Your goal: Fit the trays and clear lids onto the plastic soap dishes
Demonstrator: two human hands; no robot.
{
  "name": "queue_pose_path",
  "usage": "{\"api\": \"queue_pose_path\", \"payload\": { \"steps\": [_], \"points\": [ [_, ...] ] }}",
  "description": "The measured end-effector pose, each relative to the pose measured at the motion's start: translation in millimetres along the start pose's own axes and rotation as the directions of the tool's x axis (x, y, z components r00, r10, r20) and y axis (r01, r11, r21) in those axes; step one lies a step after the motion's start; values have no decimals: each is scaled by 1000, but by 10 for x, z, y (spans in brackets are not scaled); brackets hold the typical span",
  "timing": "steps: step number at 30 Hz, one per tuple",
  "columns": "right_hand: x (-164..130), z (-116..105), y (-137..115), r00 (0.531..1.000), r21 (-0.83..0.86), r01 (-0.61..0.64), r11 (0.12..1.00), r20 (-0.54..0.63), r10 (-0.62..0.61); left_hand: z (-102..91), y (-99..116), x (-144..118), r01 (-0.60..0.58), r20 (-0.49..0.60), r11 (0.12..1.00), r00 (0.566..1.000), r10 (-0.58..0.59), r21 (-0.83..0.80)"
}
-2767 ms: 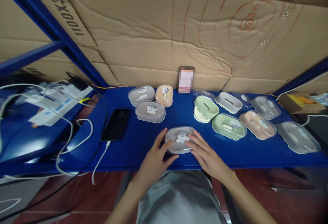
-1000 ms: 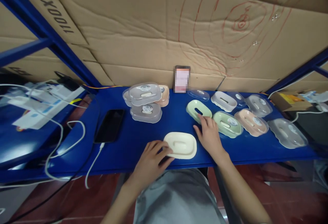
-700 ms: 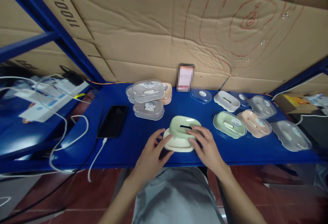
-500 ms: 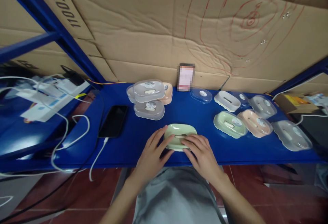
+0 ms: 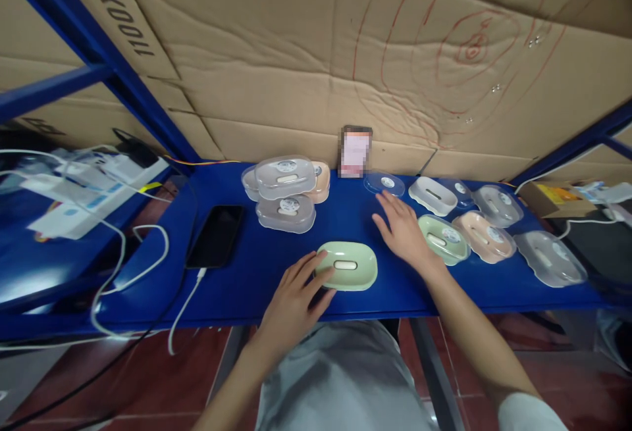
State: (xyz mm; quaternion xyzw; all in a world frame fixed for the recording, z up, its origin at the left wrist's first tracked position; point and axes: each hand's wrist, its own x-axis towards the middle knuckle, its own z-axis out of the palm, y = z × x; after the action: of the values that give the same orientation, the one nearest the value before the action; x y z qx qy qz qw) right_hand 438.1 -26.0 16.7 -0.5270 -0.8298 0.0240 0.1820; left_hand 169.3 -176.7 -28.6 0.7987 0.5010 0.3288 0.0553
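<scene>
A light green soap dish (image 5: 363,274) lies on the blue table in front of me, with a pale oblong piece (image 5: 345,265) in its middle. My left hand (image 5: 296,289) grips its left end, fingers over the rim and thumb at the near side. My right hand (image 5: 401,227) is off the dish, fingers apart and empty, stretched forward over the table. Just beyond its fingertips lies a clear lid (image 5: 388,184) with a round white label. To its right are a white dish (image 5: 433,195) with a dark slot and a lidded green soap dish (image 5: 443,239), partly behind my forearm.
Several lidded soap dishes (image 5: 285,212) are grouped at the left back, more (image 5: 484,236) at the right. A black phone (image 5: 216,236) with a white cable lies at left. A pixelated upright item (image 5: 355,151) leans on the cardboard wall (image 5: 266,56). A power strip (image 5: 93,201) and cables crowd the left.
My right hand has let go of the green dish and moved forward and right towards the clear lid. The pale middle piece now shows fully. My left hand stays on the dish.
</scene>
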Motion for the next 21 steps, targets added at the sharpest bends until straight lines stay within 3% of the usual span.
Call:
{"api": "queue_pose_path", "payload": {
  "steps": [2, 4, 8, 13, 17, 19, 21],
  "points": [
    [287, 130, 132, 992, -60, -122, 991, 9, 123, -3, 2, -2, 7, -6, 1000, 1000, -7, -6],
    [407, 253, 187, 987, -77, -160, 984, 8, 161, -8, 3, -2, 14, -12, 1000, 1000, -14, -20],
    [264, 326, 169, 993, -59, -110, 992, 25, 111, -20, 3, 1, 29, 2, 998, 1000, -29, -51],
    [12, 188, 146, 991, 62, -109, 992, 84, 103, -14, -9, -17, 67, -4, 993, 998, -67, -98],
    [-162, 23, 9, 988, 364, 86, 927, 92, -128, -14, -29, -36, 190, 20, 955, 982, -190, -228],
    [-273, -41, -107, 955, 520, 177, 836, 115, -273, -14, -43, -39, 261, 40, 922, 965, -260, -286],
    [-385, -69, -219, 921, 569, 218, 793, 149, -360, -9, -57, -39, 293, 43, 897, 954, -296, -332]
  ]
}}
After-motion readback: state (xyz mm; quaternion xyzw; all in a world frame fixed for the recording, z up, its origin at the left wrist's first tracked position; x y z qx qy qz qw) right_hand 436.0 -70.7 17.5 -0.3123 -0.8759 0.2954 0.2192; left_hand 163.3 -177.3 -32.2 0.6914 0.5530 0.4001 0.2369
